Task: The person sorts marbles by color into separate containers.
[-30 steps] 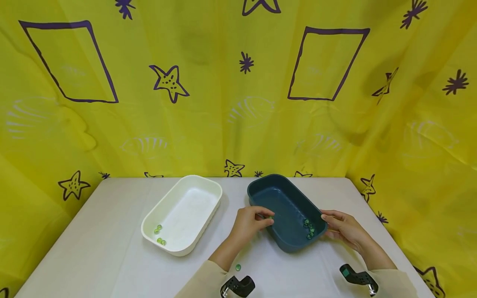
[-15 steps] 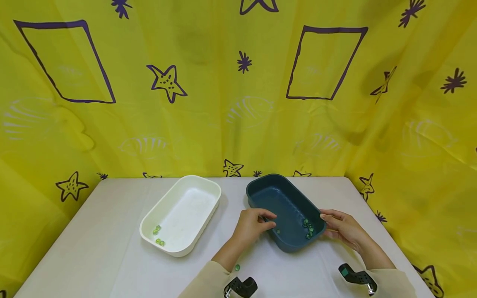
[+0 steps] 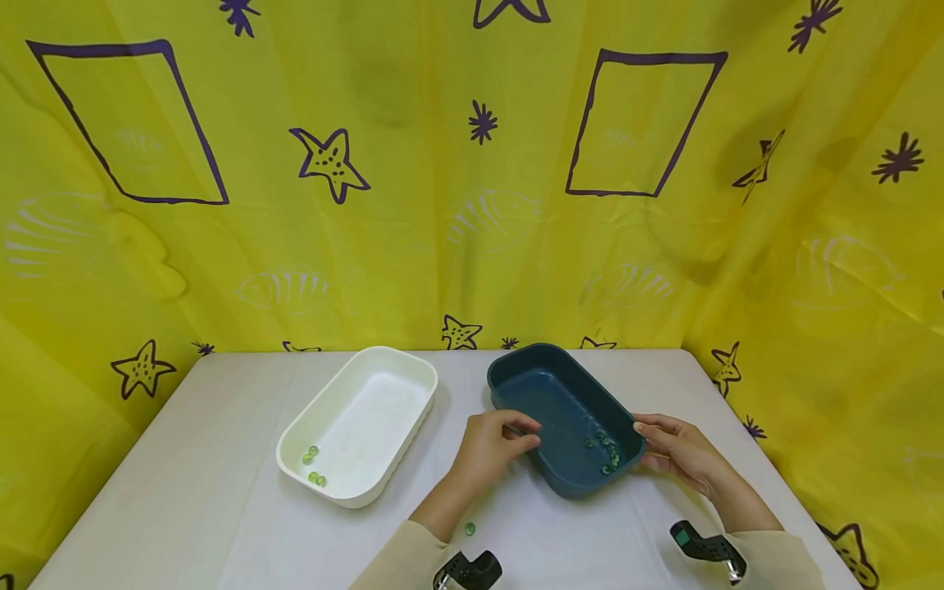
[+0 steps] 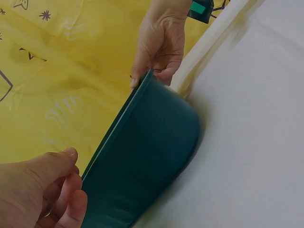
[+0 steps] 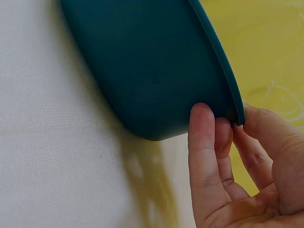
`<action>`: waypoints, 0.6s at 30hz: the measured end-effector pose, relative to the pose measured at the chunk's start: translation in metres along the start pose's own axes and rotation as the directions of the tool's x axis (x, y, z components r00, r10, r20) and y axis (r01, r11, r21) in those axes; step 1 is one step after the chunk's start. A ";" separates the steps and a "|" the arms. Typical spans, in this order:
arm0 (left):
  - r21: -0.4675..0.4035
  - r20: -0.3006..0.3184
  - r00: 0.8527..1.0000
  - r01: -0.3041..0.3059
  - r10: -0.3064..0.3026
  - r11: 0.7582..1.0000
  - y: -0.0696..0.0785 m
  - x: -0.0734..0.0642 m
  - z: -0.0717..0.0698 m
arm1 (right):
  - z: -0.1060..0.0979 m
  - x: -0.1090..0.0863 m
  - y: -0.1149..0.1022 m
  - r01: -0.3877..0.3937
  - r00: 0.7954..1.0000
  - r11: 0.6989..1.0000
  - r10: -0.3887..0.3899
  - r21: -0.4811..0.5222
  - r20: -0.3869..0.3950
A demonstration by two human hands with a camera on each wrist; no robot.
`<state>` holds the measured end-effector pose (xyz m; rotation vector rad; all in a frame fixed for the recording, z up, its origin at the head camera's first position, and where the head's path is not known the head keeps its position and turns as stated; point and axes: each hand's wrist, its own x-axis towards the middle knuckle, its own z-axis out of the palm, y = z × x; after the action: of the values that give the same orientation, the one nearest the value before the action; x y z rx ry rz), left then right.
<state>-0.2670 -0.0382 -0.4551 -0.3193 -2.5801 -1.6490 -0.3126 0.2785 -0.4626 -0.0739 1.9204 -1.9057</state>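
A dark teal rectangular tub [image 3: 549, 406] stands on the right half of the table, several green glass marbles [image 3: 610, 459] gathered inside its near right end. My left hand [image 3: 488, 442] hovers at the tub's left rim, thumb and fingers apart with nothing between them. In the left wrist view the left hand [image 4: 45, 190] has loosely bent fingers beside the rim. My right hand [image 3: 682, 455] grips the tub's near right corner. From the right wrist view, the right hand [image 5: 247, 175] has its thumb at the rim and fingertips against the outer wall.
To the left stands a white tub [image 3: 379, 401] of similar shape, with several light green marbles [image 3: 317, 478] in its near end. One green marble [image 3: 469, 529] lies on the white tabletop [image 3: 184, 492] beside the left forearm. Yellow patterned curtain [image 3: 413, 246] encloses the back and sides.
The left hand has let go of a green marble, which dropped into the teal tub and rolled right toward the others there. The right hand keeps its grip on the corner.
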 end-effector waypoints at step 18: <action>0.051 -0.028 1.000 0.003 -0.002 0.999 -0.015 -0.025 -0.034 | -0.001 -0.001 0.000 0.006 1.000 1.000 -0.006 -0.007 -0.002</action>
<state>-0.2473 -0.0783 -0.4581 -0.2880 -2.5986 -1.5732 -0.3123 0.2792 -0.4625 -0.0802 1.9301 -1.9041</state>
